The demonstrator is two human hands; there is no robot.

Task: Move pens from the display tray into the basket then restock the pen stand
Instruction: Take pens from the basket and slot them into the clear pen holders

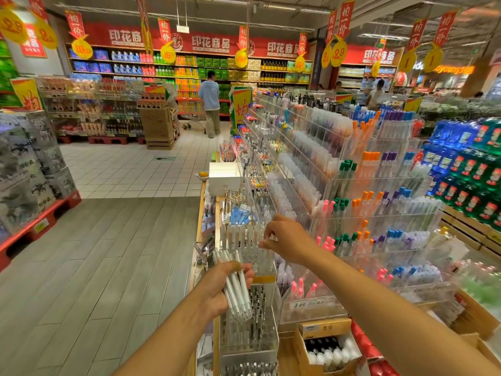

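Holding a bundle of white pens [238,287] in your left hand [217,290], you have the stock ready and low, in front of the clear pen stand [249,332]. Your fingers curl round the bundle; its long axis runs from upper left to lower right, tips pointing down toward the stand's front pockets.

Your right hand [284,237] is higher and further in, fingers bent at the upper pocket [244,240] where white pens already stand upright. It seems to pinch at a pen top there, but the blur is too strong to be sure it holds anything.

What matters for the next move: the pocket lies up and to the right of the bundle, and the pens in it stand nearly vertical while your bundle leans. You would probably need to tilt the bundle upright before feeding pens in. The right hand is nearer the pocket, the left nearer the supply, so passing pens left to right looks the natural course.

No basket or display tray can be made out with certainty.
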